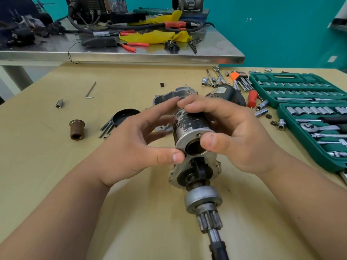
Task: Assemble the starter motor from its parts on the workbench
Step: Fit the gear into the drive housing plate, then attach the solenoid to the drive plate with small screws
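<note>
Partway through, at a guess. Gripping a black cylinder (189, 124) with the right hand (234, 136), fingers curled over its top and thumb pressed on its pale front face; steadying it with the left hand (131, 145), thumb against the rim, fingers reaching round the far side. Holding it just above a flanged plate (176, 177), with shaft and pinion gear (209, 221) already joined and pointing toward the camera; resting on the tabletop (56, 156) or lifted clear, cannot tell. Seemingly done: drive end built up on its shaft. Seemingly in hand: seating the cylinder against the plate. Loose and waiting: an aluminium housing (165, 97) behind the hands, a black cap (124, 114), long bolts (106, 128) just beside it, a brown bushing (77, 128) further left. Off right, an open socket set (293, 87). Probably left: closing the housing, capping, bolting through.
</note>
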Demonstrator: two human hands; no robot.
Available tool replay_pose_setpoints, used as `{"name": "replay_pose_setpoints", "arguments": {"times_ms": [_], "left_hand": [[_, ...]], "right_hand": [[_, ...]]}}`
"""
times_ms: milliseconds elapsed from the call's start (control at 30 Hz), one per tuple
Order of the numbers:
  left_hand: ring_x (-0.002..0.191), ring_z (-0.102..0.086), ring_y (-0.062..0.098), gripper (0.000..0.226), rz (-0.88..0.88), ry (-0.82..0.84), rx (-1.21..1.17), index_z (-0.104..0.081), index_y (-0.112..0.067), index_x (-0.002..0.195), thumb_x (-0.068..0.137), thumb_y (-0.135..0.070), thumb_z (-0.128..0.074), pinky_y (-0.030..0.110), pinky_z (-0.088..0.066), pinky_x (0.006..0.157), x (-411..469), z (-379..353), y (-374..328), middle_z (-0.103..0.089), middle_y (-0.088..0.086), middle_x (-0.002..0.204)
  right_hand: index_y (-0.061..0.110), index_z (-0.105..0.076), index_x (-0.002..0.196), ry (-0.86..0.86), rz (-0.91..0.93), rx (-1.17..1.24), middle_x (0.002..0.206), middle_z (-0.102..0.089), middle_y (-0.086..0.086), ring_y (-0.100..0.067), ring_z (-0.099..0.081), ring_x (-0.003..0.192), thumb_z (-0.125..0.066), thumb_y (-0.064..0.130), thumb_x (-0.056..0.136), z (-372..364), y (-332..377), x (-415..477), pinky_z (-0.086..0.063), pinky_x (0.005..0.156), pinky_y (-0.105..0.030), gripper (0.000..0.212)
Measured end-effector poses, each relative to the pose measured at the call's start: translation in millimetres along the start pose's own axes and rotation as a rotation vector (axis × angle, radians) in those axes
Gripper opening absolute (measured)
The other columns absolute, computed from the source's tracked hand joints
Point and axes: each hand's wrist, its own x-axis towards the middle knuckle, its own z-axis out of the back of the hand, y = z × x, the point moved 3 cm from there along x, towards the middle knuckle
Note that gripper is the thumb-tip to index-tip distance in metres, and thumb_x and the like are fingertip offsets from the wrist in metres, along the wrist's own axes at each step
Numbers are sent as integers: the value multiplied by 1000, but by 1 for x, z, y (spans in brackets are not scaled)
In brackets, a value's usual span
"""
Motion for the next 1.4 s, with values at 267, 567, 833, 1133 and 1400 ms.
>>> {"name": "replay_pose_setpoints", "arguments": {"times_ms": [267,567,833,1133,1400], "left_hand": [[108,-67,14,61,107,-209,-113,-63,-20,123,67,-36,-78,24,-52,88,8,-11,16,-72,-3,114],[95,-69,7,75,146,-593,13,-57,-31,116,47,-49,-82,30,-56,84,-3,-16,3,-70,-7,107],[97,-63,23,61,42,-650,185,-37,-47,97,50,-46,-77,43,-54,84,-11,-35,-20,-58,8,113],[90,-66,13,32,117,-711,-94,-54,-44,93,65,-42,-69,34,-53,82,-14,-33,-5,-67,-6,99],[89,-72,13,77,243,-764,-494,-50,-18,137,66,-32,-77,29,-56,73,-14,-34,4,-67,3,116]], "right_hand": [[19,-59,123,-87,-216,-133,130,-60,6,-7,-55,120,-40,34,98,1,-21,9,-43,97,-17,35],[48,-54,109,-86,-362,-705,105,-63,26,5,-64,87,-54,40,93,29,33,10,-52,78,-26,18],[37,-64,96,-294,-193,-801,91,-65,23,5,-58,91,-57,27,87,-32,40,-34,-48,73,-13,16],[29,-69,87,-460,-296,-277,83,-70,17,3,-64,76,-64,14,88,-45,5,-45,-45,66,-8,16],[27,-70,78,-474,-216,-358,90,-66,16,-1,-63,86,-70,7,81,-42,7,-42,-44,72,-7,21]]}}
